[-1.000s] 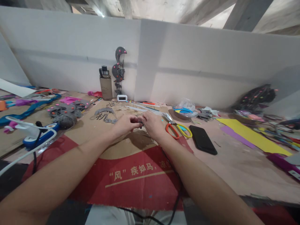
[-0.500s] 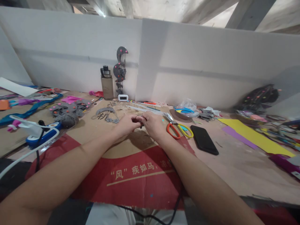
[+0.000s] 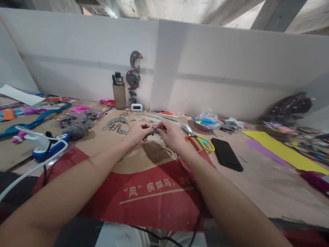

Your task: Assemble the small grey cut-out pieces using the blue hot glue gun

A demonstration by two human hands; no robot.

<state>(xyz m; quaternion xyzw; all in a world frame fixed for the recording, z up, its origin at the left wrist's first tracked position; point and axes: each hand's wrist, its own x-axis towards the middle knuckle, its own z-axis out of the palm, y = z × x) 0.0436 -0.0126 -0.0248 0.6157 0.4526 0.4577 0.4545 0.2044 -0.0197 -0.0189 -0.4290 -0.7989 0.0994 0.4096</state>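
Between my fingertips is a small dark grey piece (image 3: 154, 131), too small to make out in kind. My left hand (image 3: 138, 133) pinches it from the left and my right hand (image 3: 170, 134) from the right, both held just above the cardboard sheet (image 3: 154, 206). Below my right hand a thin grey curved strip (image 3: 166, 151) shows; whether it joins the piece I cannot tell. Grey cut-out pieces (image 3: 123, 126) lie left of my left hand. Scissors (image 3: 200, 141) with one red and one yellow handle lie just right of my right hand.
A black phone (image 3: 227, 154) lies beyond the scissors, near yellow paper (image 3: 282, 149). At the back stand a bottle (image 3: 119, 94) and a small white clock (image 3: 136, 107). A blue power strip (image 3: 51, 147) with cables sits at left. Pinned grey crescents (image 3: 133, 79) hang on the wall.
My hands have drawn slightly apart, so the small grey piece now shows between the fingertips. The thin strip below my right hand has come into sight. The view has shifted slightly left.
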